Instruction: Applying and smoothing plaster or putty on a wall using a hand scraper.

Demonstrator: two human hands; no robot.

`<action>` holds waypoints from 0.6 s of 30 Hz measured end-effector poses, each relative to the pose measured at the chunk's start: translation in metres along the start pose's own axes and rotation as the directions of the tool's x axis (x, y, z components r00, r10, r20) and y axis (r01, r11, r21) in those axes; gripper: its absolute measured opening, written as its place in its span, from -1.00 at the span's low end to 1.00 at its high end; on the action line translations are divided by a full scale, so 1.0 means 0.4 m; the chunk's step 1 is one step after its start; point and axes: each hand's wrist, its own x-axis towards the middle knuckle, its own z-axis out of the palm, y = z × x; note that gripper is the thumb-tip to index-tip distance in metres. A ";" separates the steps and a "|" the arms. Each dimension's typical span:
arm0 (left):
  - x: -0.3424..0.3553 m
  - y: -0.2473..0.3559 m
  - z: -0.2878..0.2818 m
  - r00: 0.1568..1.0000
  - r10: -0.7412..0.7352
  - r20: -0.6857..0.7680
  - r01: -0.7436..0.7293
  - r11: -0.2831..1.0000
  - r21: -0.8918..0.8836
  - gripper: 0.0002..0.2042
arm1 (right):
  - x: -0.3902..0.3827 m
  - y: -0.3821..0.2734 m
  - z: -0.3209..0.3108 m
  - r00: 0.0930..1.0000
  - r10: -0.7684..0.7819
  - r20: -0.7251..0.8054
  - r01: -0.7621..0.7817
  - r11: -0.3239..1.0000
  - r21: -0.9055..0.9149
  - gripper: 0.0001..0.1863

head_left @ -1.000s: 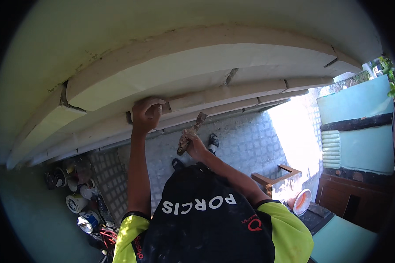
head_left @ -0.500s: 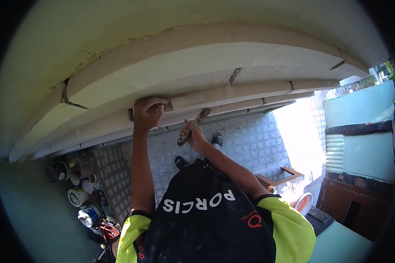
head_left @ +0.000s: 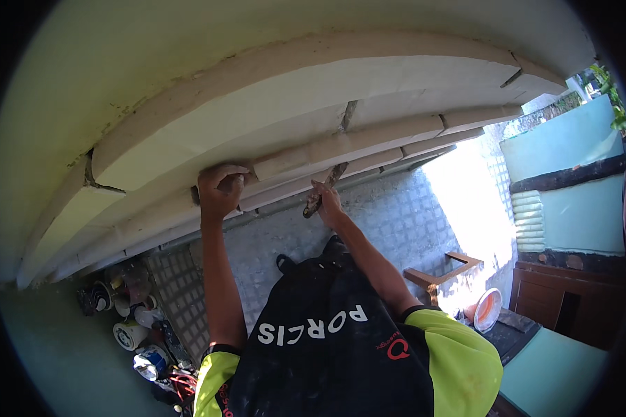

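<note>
Pale blocks [head_left: 389, 135] form a wall in stepped courses, with dark joints between them. My left hand [head_left: 219, 194] is raised to one course, its fingers curled against the wall at a gap between two blocks. What lies inside those fingers, if anything, is hidden. To its right and a little lower, my right hand [head_left: 328, 201] is closed round a narrow, dirty trowel [head_left: 338, 172]. The trowel's blade points up toward the lower courses, and its handle end sticks out below my fist. Whether the blade touches the wall I cannot tell.
Buckets [head_left: 129, 336] and other gear crowd the lower left beside the wall. A brown wooden frame [head_left: 445, 274] and a round basin [head_left: 487, 310] stand on the right. The tiled floor [head_left: 389, 215] has a bright sunlit patch. Pale green panels [head_left: 570, 153] rise at far right.
The view has tilted and shifted slightly. My right hand has moved right along the wall with the trowel. My left hand stays at the same gap, fingers still curled.
</note>
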 end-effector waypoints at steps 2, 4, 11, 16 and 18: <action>0.005 0.016 -0.005 1.000 -0.001 0.007 0.001 0.999 0.037 -0.83 | -0.023 0.017 0.032 1.000 0.004 -0.004 -0.004 0.999 0.040 -0.77; 0.011 0.035 0.001 1.000 -0.009 -0.004 0.009 1.000 0.009 -0.83 | -0.032 0.016 0.048 1.000 0.005 -0.010 -0.004 0.997 0.079 -0.77; -0.006 -0.016 -0.003 0.999 0.051 -0.006 -0.050 0.997 0.063 -0.81 | -0.024 0.033 0.029 0.995 0.011 0.103 -0.021 0.996 0.092 -0.84; -0.013 -0.031 -0.006 1.000 0.000 0.003 0.000 0.997 0.074 -0.82 | -0.002 -0.048 0.027 0.999 -0.039 0.024 0.029 0.946 0.324 -0.86; -0.006 -0.020 -0.001 1.000 -0.017 0.015 0.016 0.999 0.048 -0.82 | 0.043 -0.106 -0.054 0.982 -0.184 0.047 0.159 0.931 0.328 -0.85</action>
